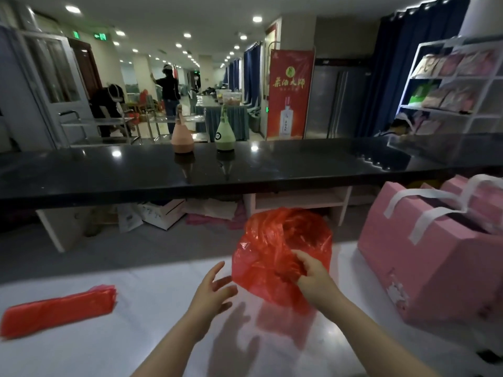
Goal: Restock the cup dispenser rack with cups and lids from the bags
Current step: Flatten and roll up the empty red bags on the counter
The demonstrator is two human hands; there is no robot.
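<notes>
A crumpled red plastic bag (275,246) hangs just above the white table (152,330), mouth upward. My right hand (313,278) grips its near side, fingers curled into the plastic. My left hand (212,292) hovers just left of the bag with fingers spread, not touching it. What the bag holds is hidden. A long, flat red plastic package (58,311) lies on the table at the left. No cup dispenser rack is in view.
Pink gift bags (424,265) with white handles stand on the table at the right. Beyond is a black counter (109,172) with a pink bottle (181,134) and a green bottle (225,133). White shelves (451,85) stand at far right. People stand in the background.
</notes>
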